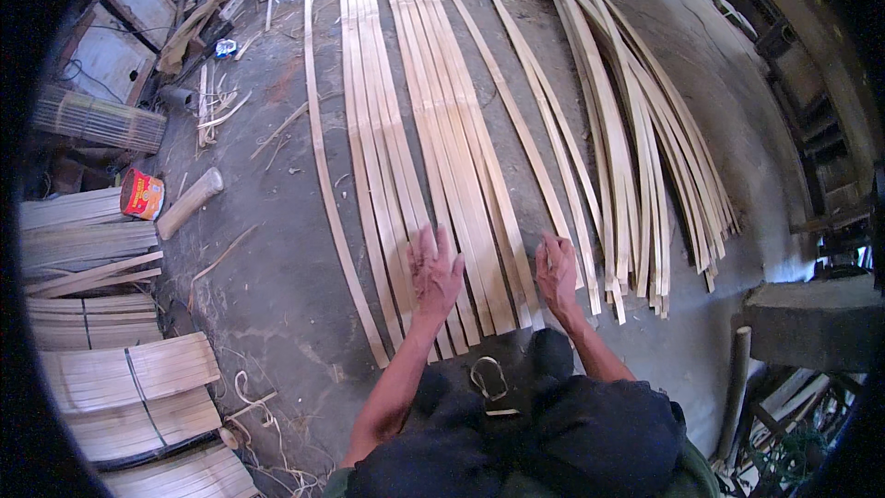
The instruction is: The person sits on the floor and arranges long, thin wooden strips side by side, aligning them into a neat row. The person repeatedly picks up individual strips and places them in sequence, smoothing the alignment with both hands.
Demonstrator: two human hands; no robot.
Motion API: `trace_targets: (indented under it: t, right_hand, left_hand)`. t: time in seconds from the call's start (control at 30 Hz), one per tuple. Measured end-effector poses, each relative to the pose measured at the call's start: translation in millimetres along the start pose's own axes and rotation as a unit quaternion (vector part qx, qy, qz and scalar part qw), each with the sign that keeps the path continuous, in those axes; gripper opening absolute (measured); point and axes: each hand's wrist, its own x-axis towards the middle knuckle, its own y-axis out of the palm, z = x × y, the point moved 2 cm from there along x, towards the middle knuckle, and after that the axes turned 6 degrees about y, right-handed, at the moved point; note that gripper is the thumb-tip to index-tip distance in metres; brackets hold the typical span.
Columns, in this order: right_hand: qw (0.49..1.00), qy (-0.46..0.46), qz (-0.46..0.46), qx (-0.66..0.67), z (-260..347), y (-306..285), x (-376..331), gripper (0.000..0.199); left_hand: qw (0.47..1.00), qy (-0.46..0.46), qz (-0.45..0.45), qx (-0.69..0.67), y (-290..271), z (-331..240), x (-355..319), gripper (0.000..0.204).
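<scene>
Long, pale bamboo strips (pixel 449 143) lie side by side on the floor in front of me, running away from my knees. My left hand (pixel 434 275) lies flat over the near part of the left group of strips (pixel 376 129), its fingers stretched out and slightly blurred. Just right of the middle group, my right hand (pixel 558 275) has its fingers curled in around a single bamboo strip (pixel 505 92). Its fingertips partly hide the strip, which shows again beside the hand. One separate strip (pixel 318 148) curves along the left.
A loose heap of strips (pixel 636 148) spreads to the right. Tied bundles of short slats (pixel 138 369) are stacked at the left, near a red tub (pixel 142 194) and a wooden stick (pixel 191 202). A concrete block (pixel 811 323) stands at the right. Scraps litter the floor.
</scene>
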Motion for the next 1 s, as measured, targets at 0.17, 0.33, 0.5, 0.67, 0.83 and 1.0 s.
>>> trace_targets:
  t: [0.17,0.33,0.5,0.67,0.83,1.0]
  right_hand:
    - [0.989,0.038,0.004,-0.143,-15.7,-9.7,9.0,0.045]
    - [0.984,0.08,0.046,-0.152,-37.3,-17.6,7.1,0.052]
    - [0.978,0.107,0.056,-0.169,-34.8,-19.6,8.7,0.052]
    - [0.995,-0.002,0.017,-0.103,-10.8,-25.1,3.7,0.051]
    - [0.988,-0.075,0.09,-0.103,6.2,-5.4,-28.2,0.049]
    - [0.979,-0.099,0.105,-0.143,-11.2,9.2,-37.9,0.051]
  left_hand:
    - [0.998,0.062,0.026,0.019,22.5,-19.8,1.2,0.065]
    - [0.996,0.06,0.059,-0.009,34.6,-31.5,0.8,0.068]
    - [0.995,0.065,0.063,-0.048,32.7,-40.3,4.4,0.067]
    - [0.997,0.06,0.047,-0.03,34.9,-41.8,0.7,0.066]
    - [0.993,0.107,0.053,-0.019,24.9,-52.9,7.3,0.063]
    - [0.988,0.138,0.072,-0.006,34.1,-54.2,8.9,0.058]
